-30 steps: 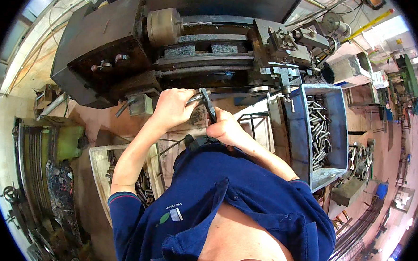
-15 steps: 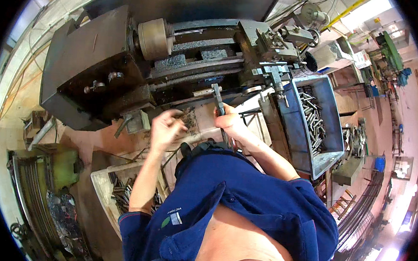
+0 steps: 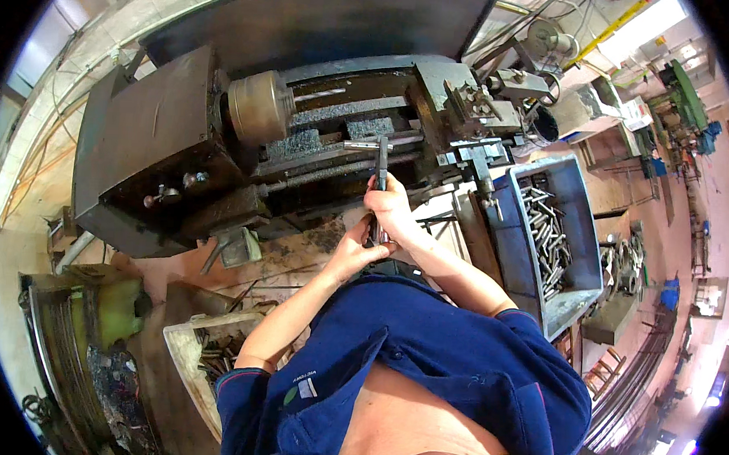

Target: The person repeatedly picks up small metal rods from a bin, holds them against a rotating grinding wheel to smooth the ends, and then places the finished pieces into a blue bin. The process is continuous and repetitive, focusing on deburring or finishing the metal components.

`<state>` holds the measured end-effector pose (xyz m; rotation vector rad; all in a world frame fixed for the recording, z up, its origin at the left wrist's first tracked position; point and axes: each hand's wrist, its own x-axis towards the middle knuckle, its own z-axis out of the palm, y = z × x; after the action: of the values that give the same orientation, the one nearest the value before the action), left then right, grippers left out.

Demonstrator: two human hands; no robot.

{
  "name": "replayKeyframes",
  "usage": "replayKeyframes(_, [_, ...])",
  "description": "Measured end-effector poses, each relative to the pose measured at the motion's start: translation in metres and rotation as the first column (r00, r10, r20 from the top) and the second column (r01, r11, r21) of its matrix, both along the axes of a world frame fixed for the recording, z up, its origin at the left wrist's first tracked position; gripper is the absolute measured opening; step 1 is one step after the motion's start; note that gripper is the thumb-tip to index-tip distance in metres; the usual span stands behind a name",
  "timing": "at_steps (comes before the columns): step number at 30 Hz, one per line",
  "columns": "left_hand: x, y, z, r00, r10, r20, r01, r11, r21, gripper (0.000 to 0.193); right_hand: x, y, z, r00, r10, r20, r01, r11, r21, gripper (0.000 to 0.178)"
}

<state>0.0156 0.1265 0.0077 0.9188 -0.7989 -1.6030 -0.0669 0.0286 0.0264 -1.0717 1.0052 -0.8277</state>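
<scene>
Both of my hands are together in front of my waist, near the lathe's front side. My right hand [image 3: 390, 208] is closed around a long, flat, caliper-like metal tool [image 3: 383, 164] that points away from me. A short metal rod [image 3: 360, 146] lies crosswise at the tool's far end; whether the tool clamps it I cannot tell. My left hand [image 3: 352, 250] is closed on the near end of the tool, just below the right hand. The fingers hide most of that near end.
Beyond my hands stands the lathe, with its chuck [image 3: 259, 107] at left and carriage [image 3: 470, 109] at right. A blue bin [image 3: 582, 239] of metal rods stands at right. A pale crate [image 3: 183, 358] with metal pieces sits at lower left, beside a green machine [image 3: 109, 309].
My left hand has moved right and closed on the tool's near end. The tool's far end and the crosswise rod now appear over the lathe bed. The view has shifted slightly.
</scene>
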Motion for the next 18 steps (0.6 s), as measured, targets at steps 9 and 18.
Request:
replayKeyframes(9, [-0.016, -0.092, 0.004, 0.999, 0.039, -0.008, -0.039, 0.998, 0.048, 0.06, -0.013, -0.076, 0.017, 0.988, 0.151, 0.014, -0.151, 0.988, -0.023, 0.044])
replayKeyframes(18, [-0.011, -0.117, 0.018, 0.992, 0.122, 0.038, -0.127, 0.98, 0.155, 0.053, 0.0, -0.107, 0.037, 0.981, 0.189, -0.05, -0.191, 0.981, -0.038, 0.032])
